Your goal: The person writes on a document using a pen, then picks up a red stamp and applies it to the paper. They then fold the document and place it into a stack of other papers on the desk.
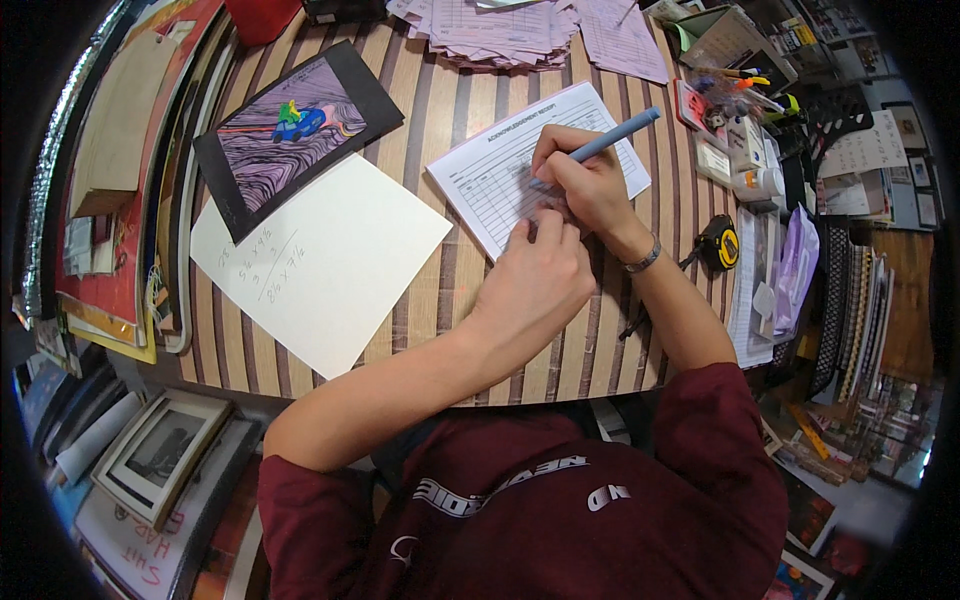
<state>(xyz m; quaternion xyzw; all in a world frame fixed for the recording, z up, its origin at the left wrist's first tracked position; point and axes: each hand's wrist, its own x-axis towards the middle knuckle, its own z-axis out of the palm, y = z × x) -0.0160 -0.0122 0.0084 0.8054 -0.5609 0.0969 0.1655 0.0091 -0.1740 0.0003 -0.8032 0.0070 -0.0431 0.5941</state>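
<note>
A pad of printed receipt forms lies tilted on the striped table. Over it, my right hand grips a blue-grey pen, its writing end down at the form's lined area. A bracelet circles my right wrist. My left hand rests at the pad's lower edge, fingers loosely bent and a little apart, holding nothing; its fingertips touch the form. To the left is a cream sheet with pencilled figures. A dark-bordered picture of a blue and green shape on purple swirls overlaps that sheet's upper part.
Pink paper slips are heaped at the far edge. A black and yellow tape measure sits right of my forearm. Small boxes, a white bottle and pens crowd the right side. Frames and boards stand along the left.
</note>
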